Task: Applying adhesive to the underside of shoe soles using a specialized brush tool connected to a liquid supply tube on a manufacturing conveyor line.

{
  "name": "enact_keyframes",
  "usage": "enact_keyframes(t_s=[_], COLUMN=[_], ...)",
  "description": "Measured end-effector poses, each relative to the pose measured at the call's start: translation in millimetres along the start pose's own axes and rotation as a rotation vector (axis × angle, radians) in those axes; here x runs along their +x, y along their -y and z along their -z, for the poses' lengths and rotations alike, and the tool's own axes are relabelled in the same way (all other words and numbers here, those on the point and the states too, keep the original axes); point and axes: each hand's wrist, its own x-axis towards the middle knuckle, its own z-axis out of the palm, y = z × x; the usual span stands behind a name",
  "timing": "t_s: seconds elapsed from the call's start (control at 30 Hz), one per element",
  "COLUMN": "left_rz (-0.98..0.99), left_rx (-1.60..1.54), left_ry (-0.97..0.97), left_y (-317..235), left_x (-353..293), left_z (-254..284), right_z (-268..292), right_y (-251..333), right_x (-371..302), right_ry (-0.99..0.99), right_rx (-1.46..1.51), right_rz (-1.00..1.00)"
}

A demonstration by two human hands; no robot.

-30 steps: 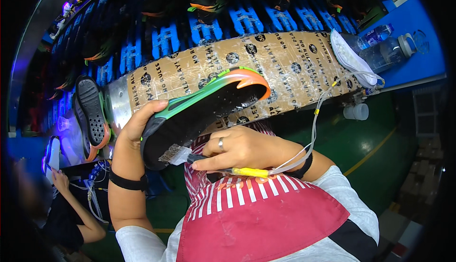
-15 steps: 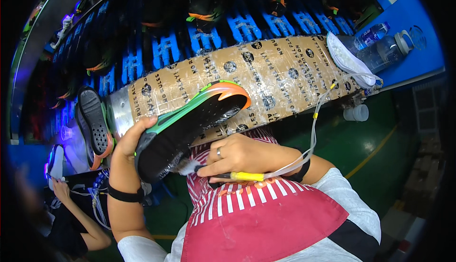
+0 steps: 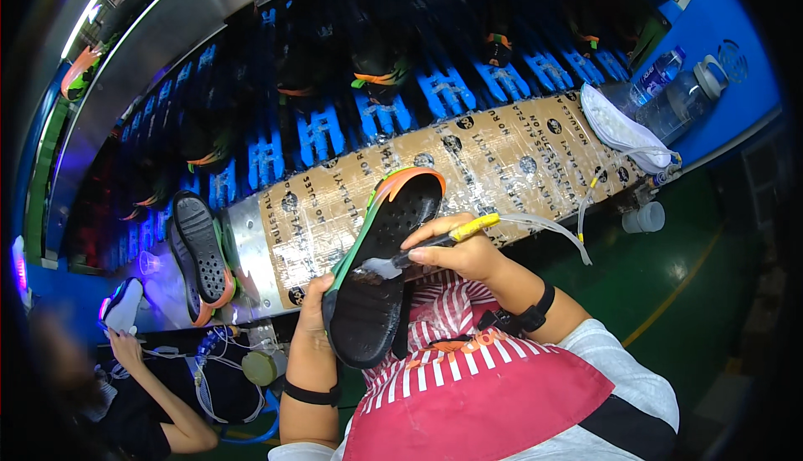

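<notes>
My left hand (image 3: 314, 300) grips a shoe sole (image 3: 368, 319) by its left edge. Black and dotted with holes inside, the sole has a green and orange sidewall and is held at a slant, its orange end pointing away from me. In my right hand (image 3: 470, 253) is a brush (image 3: 410, 258) with pale bristles, a dark handle and yellow tape. Its bristles rest on the sole's inner face near the middle. From the taped end of the brush a clear tube (image 3: 539, 223) runs off to the right.
Printed cardboard (image 3: 502, 156) covers the bench ahead. Beyond it are blue racks (image 3: 381, 116) with shoe parts. More soles (image 3: 201, 252) lie at left, near a co-worker's hand (image 3: 125, 350) on a white piece. Bottles (image 3: 682, 103) and a white sole-shaped pad (image 3: 619, 126) sit at right.
The brush has moved from the sole's near edge to the middle of its inner face. The sole has turned more upright in my left hand. My view has shifted.
</notes>
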Motion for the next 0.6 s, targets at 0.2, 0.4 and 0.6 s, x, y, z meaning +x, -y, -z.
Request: enact_keyframes(t_s=[0.2,0.4,0.6], left_rz=[-0.055,-0.162,-0.552], left_rx=[-0.125,-0.138,-0.154], left_ry=[-0.012,-0.194,-0.352], left_y=[4,1,6], left_x=[3,4,-14], left_z=[10,11,24], right_z=[7,-16,9], right_y=[0,15,12], right_x=[7,-1,5], right_ry=[-0.349,-0.087,-0.386], right_rx=[-0.325,-0.406,-0.184], right_rz=[0.239,0.508,0.251])
